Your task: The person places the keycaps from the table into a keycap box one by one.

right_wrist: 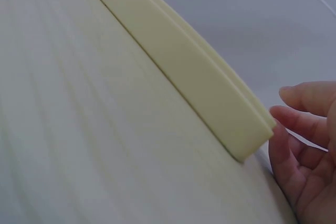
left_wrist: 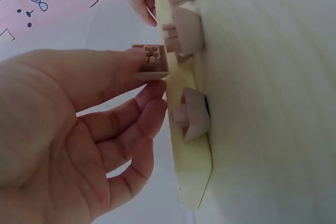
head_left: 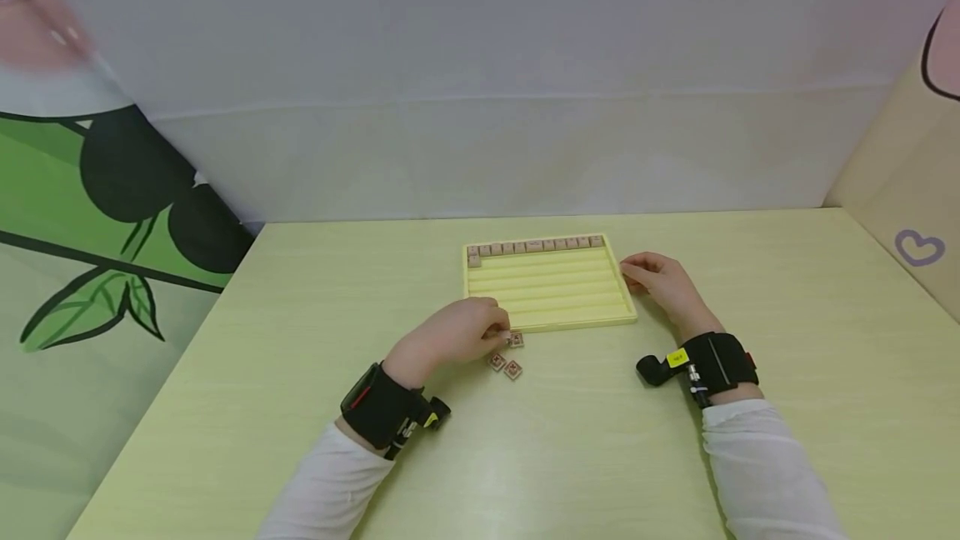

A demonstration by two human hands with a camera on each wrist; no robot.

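Left hand [head_left: 453,333] pinching one wooden tile [left_wrist: 152,62] at the tray's [head_left: 551,319] near edge, mid-worktop; three tiles [head_left: 510,357] loose beside it. Right hand [head_left: 660,280], fingers relaxed, touching the tray's right edge.

Small wooden tile [left_wrist: 152,62] pinched upright beside the slotted yellow tray [head_left: 551,298]

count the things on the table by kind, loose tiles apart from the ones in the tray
tray: 1
loose tiles on the table: 3, one of them pinched by the left hand
tiles in the tray: one full top row plus 1 below its left end; too small to count exactly
hands: 2, the right hand at the tray's right edge
total, leaving out the tiles in the tray: 6
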